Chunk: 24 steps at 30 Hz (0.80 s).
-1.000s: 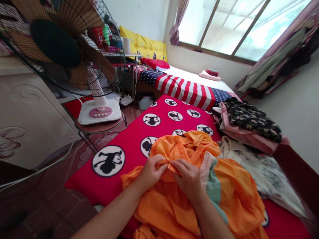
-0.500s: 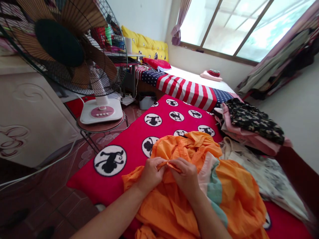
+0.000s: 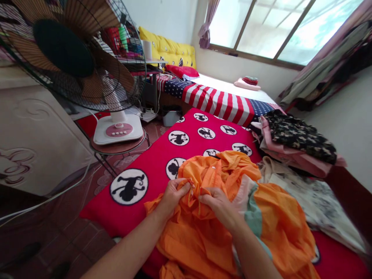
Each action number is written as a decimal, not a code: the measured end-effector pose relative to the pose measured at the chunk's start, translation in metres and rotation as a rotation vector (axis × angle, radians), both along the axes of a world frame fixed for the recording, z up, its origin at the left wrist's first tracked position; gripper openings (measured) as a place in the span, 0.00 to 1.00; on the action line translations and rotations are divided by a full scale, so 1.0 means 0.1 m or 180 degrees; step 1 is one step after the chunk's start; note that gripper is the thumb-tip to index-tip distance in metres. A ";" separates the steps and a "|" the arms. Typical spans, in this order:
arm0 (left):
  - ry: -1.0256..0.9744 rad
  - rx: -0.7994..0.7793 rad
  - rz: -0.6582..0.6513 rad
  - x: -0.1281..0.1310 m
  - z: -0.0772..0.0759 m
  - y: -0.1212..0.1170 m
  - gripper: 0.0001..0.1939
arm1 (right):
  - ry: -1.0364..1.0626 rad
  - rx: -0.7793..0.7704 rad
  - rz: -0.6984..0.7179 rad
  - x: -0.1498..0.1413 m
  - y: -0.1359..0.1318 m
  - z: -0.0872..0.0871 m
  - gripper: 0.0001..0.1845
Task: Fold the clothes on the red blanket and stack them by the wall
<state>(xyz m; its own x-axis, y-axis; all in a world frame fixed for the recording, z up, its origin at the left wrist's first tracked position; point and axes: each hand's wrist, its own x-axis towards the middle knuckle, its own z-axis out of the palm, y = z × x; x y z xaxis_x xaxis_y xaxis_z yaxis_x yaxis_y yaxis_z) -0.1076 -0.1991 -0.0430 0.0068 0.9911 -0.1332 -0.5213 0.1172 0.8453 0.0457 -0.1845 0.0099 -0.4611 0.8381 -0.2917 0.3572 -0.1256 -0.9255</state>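
Note:
An orange jacket (image 3: 200, 240) with white and pale green panels lies crumpled on a red bedspread (image 3: 157, 157) printed with monkey figures in white circles. My left hand (image 3: 174, 193) pinches one edge of its front opening. With my right hand (image 3: 215, 199) I grip the opposite edge, a short way to the right. Between the hands the two edges stand apart, and yellowish zipper teeth (image 3: 190, 197) show along them. A light snap button (image 3: 214, 167) is visible on the flap just above. Both fingertips are partly covered by cloth.
At the left, a large fan (image 3: 64, 50) stands on a round stool (image 3: 117, 146). Folded clothes (image 3: 302, 139) are stacked at the right, beside a pale patterned garment (image 3: 308, 201). Behind is another bed with a striped, starred cover (image 3: 217, 99). A bin (image 3: 171, 116) sits on the floor.
My hands were together at one spot on the jacket's front edge. They have moved apart, left and right, and the zipper edges between them have come into view.

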 end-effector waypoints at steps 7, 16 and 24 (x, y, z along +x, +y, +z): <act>0.0581 0.0387 -0.0197 -0.01 -0.08 0.00 0.21 | -0.0261 -0.0162 0.0145 -0.02 0.04 -0.02 0.11; 0.1421 0.0944 -0.0168 -0.02 -0.07 0.00 0.18 | -0.0233 -0.0215 0.0123 -0.01 0.05 -0.06 0.10; 0.2047 0.1312 -0.0272 -0.03 -0.05 0.00 0.16 | -0.0704 0.0345 0.0222 0.02 0.02 -0.05 0.11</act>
